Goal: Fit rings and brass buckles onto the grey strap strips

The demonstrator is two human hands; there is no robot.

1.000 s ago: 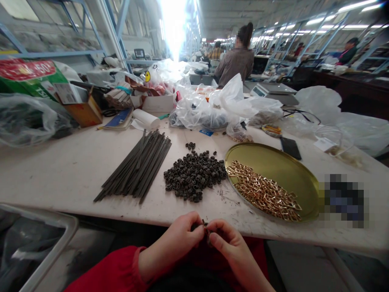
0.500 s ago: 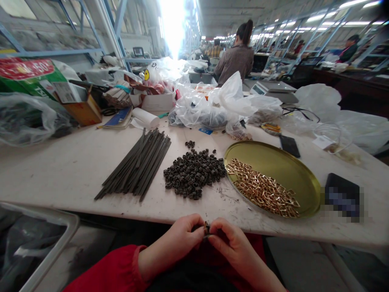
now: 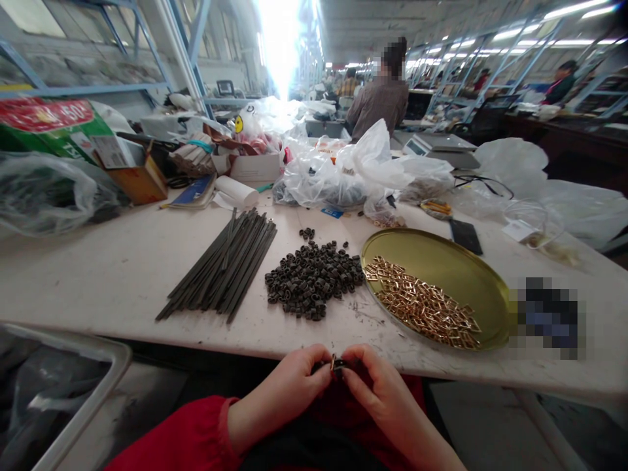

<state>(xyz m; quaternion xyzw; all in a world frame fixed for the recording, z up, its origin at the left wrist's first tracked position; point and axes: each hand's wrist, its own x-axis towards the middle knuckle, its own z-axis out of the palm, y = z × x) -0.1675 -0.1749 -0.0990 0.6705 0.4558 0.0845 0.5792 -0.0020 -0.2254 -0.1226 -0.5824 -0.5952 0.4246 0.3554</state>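
Note:
Just past the table's front edge, both hands meet in a pinch around small parts. My left hand is closed at the fingertips on a small gold buckle. From the other side, my right hand pinches a short dark strap that touches the buckle; the fingers hide much of both parts. Beyond the hands lies a heap of small dark loops. A bundle of long dark strips lies to its left. On the right, a round gold tray holds a pile of gold rectangular buckles.
Plastic bags and a paper roll crowd the table's back. A dark phone-like object lies behind the tray. At lower left stands a pale plastic bin. A person is farther off, back turned.
The right fingers have shifted slightly on the dark strap, and the gold buckle now shows more clearly between the fingertips. The heaps and the tray stay as they were.

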